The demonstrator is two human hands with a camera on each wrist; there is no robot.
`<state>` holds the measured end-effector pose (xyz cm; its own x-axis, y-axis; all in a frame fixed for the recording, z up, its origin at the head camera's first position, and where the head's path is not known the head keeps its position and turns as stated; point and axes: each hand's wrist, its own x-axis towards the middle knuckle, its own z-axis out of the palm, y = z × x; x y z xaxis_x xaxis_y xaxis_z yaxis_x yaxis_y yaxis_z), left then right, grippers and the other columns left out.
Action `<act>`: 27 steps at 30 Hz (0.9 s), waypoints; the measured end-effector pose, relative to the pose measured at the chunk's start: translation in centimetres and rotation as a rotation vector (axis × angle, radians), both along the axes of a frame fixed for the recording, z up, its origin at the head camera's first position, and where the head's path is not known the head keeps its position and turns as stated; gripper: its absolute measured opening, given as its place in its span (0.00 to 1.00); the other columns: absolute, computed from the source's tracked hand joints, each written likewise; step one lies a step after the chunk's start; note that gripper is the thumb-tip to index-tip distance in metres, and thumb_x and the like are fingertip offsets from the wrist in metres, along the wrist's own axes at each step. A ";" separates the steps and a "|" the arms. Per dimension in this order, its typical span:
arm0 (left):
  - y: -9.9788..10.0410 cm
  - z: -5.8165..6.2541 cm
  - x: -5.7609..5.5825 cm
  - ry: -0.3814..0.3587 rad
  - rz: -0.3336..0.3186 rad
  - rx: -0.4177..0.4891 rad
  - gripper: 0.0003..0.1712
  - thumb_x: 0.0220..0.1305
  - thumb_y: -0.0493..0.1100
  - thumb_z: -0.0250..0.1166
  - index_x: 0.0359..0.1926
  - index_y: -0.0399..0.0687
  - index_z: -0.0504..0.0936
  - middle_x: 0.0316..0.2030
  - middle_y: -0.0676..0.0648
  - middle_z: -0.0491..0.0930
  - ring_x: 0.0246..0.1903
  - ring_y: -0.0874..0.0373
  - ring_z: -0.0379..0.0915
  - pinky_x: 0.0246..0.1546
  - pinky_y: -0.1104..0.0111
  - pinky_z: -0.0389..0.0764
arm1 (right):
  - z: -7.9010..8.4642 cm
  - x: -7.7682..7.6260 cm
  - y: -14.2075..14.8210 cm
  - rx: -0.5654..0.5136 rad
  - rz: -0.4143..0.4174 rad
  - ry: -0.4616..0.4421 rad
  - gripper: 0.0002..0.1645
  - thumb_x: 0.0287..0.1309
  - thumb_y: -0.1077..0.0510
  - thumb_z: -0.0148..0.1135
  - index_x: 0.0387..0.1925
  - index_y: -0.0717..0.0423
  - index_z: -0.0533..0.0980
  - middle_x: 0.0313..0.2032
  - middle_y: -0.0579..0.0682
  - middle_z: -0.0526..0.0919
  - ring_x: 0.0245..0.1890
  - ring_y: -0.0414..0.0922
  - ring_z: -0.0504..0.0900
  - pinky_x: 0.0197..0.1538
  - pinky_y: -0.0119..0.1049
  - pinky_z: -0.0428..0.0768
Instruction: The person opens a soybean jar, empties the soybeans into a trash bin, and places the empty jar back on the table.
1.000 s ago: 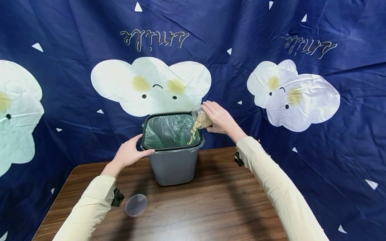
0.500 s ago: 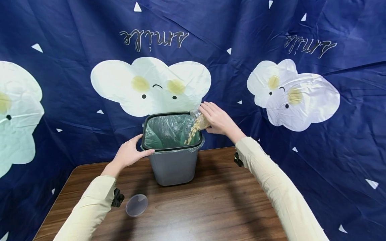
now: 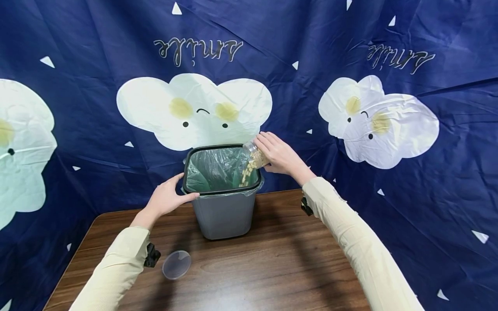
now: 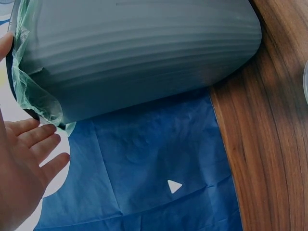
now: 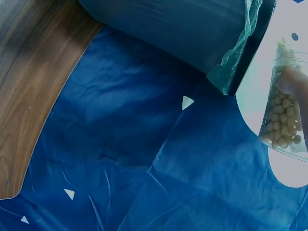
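From here I see the right hand [image 3: 282, 156] curled round a clear, see-through jar [image 3: 249, 149], tipped on its side above the right edge of the grey bin [image 3: 223, 218]. Small, round, pale-yellow beans [image 3: 246, 176] crowd the jar and spill past its mouth into the green, wrinkled liner [image 3: 214, 168]. The left hand [image 3: 165, 198], fingers loosely straight, touches the black rim without clasping it. A clear round lid [image 3: 177, 264] lies on the wooden table [image 3: 249, 272].
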<state>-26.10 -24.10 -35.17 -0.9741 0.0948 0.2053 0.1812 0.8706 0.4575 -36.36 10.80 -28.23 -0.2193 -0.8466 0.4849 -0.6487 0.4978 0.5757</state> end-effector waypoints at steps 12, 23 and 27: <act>0.1 0.0 0.0 -0.002 0.000 0.001 0.58 0.47 0.72 0.59 0.66 0.34 0.56 0.60 0.31 0.62 0.56 0.35 0.62 0.51 0.44 0.66 | 0.0 0.1 -0.2 0.052 -0.012 0.043 0.52 0.30 0.48 0.71 0.59 0.66 0.63 0.57 0.61 0.69 0.60 0.56 0.65 0.65 0.44 0.57; 0.0 0.0 0.1 -0.007 0.000 0.008 0.58 0.47 0.72 0.59 0.66 0.34 0.55 0.60 0.31 0.62 0.56 0.34 0.61 0.51 0.44 0.65 | 0.1 0.2 -0.5 0.070 -0.004 0.071 0.52 0.31 0.48 0.70 0.60 0.65 0.63 0.58 0.61 0.68 0.60 0.55 0.64 0.66 0.43 0.54; 0.0 0.1 0.1 -0.015 -0.001 0.008 0.59 0.47 0.72 0.59 0.66 0.34 0.55 0.61 0.31 0.62 0.56 0.35 0.61 0.51 0.44 0.65 | 0.1 0.2 -0.5 0.073 0.010 0.076 0.51 0.31 0.50 0.69 0.60 0.66 0.63 0.58 0.61 0.68 0.60 0.54 0.65 0.66 0.43 0.55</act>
